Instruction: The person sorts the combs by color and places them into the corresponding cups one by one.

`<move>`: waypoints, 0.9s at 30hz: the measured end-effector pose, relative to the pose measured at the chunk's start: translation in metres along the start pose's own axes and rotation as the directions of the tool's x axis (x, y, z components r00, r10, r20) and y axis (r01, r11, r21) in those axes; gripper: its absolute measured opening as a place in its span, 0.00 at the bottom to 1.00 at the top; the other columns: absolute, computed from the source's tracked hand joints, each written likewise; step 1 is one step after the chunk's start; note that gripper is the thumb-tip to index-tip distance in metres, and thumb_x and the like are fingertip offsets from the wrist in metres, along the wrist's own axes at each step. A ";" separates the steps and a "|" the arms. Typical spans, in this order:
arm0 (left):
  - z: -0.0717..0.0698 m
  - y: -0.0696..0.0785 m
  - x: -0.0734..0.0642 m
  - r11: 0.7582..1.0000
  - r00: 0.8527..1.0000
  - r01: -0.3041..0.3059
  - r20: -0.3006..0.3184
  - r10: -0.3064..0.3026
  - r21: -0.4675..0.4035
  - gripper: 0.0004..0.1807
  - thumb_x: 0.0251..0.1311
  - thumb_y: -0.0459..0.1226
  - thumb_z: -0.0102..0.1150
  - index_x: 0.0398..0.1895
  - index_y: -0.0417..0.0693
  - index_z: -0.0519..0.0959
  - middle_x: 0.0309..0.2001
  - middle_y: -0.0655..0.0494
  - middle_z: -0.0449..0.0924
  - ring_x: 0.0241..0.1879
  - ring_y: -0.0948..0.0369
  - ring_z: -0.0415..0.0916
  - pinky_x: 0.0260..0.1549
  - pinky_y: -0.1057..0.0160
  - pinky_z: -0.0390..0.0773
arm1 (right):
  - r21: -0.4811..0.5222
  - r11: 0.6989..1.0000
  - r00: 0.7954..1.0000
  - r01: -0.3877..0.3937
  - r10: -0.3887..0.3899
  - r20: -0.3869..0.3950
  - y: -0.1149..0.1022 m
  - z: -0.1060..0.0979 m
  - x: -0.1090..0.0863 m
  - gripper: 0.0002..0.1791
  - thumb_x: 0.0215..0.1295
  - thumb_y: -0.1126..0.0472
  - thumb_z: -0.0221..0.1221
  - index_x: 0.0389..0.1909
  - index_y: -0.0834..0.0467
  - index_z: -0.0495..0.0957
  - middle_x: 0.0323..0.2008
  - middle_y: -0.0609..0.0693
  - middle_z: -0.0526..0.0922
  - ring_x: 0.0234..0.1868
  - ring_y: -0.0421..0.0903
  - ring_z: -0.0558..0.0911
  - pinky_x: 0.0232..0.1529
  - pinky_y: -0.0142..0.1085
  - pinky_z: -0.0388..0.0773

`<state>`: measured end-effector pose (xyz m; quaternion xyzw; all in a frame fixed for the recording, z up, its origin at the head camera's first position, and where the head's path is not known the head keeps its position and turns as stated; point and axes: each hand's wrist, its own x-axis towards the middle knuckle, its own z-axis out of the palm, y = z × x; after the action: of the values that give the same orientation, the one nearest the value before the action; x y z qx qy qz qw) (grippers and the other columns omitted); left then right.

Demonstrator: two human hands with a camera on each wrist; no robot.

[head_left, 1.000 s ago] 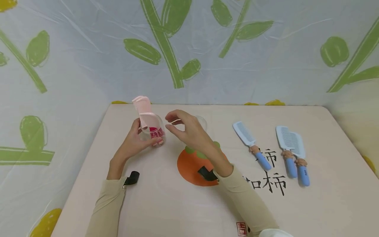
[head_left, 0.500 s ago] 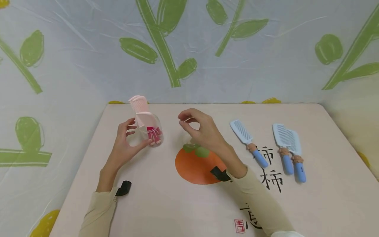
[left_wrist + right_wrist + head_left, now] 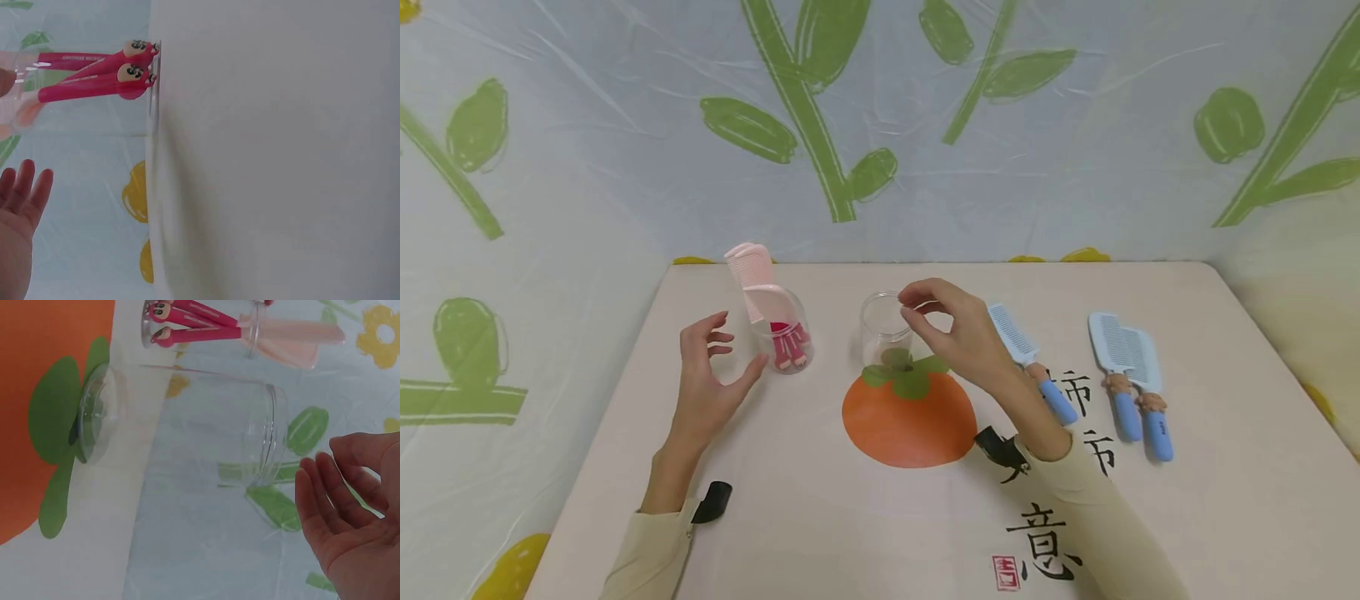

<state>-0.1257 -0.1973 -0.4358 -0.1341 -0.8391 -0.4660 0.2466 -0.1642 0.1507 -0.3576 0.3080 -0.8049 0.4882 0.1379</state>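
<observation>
Pink combs (image 3: 752, 268) stand heads-up in a clear jar (image 3: 807, 321) on the left of the table, their dark pink handles (image 3: 94, 90) inside it. My left hand (image 3: 709, 392) is just left of that jar, thumb and fingers spread apart, holding nothing. A second clear jar (image 3: 880, 329), with nothing in it, stands at the middle, behind the printed persimmon. Right beside its rim is my right hand (image 3: 958, 333), fingers loosely bent and holding nothing; the right wrist view shows the fingertips (image 3: 306, 472) near the jar's mouth.
To the right lie several blue combs: one comb (image 3: 1015, 333) partly behind my right arm, and an overlapping pair (image 3: 1127, 375) farther right. The table (image 3: 805, 508) carries a printed orange persimmon (image 3: 910, 425) and black characters. A leaf-patterned curtain (image 3: 1045, 192) rises behind.
My left hand has let go of the jar with the pink combs and drawn back left. My right hand has moved right, and the second jar behind it now shows.
</observation>
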 end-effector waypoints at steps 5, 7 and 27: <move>0.001 0.006 -0.007 0.999 0.998 -0.045 -0.039 0.045 0.001 0.39 0.53 0.27 0.75 0.66 0.33 0.65 0.59 0.36 0.67 0.51 0.53 0.72 0.53 0.68 0.72 | -0.045 0.999 0.999 -0.031 0.030 -0.018 0.006 -0.010 -0.009 0.10 0.68 0.71 0.65 0.49 0.65 0.81 0.45 0.54 0.85 0.45 0.48 0.85 0.53 0.43 0.83; 0.001 0.008 -0.008 0.998 0.997 -0.070 -0.042 0.070 -0.002 0.37 0.52 0.26 0.75 0.64 0.32 0.67 0.57 0.37 0.69 0.49 0.52 0.72 0.52 0.70 0.72 | -0.059 0.997 0.999 -0.042 0.040 -0.027 0.008 -0.014 -0.013 0.11 0.67 0.71 0.65 0.49 0.65 0.81 0.45 0.54 0.85 0.46 0.48 0.85 0.53 0.43 0.82; 0.035 0.035 -0.009 0.983 0.980 -0.138 0.124 0.153 -0.123 0.38 0.51 0.25 0.77 0.65 0.35 0.69 0.55 0.43 0.75 0.50 0.46 0.74 0.53 0.65 0.75 | -0.310 0.945 0.994 -0.101 0.082 -0.074 0.036 -0.050 -0.054 0.17 0.65 0.71 0.67 0.53 0.66 0.78 0.48 0.58 0.84 0.46 0.55 0.83 0.48 0.46 0.80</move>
<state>-0.1117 -0.1491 -0.4308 -0.2396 -0.8136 -0.4840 0.2156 -0.1493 0.2262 -0.3866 0.2296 -0.8810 0.3694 0.1863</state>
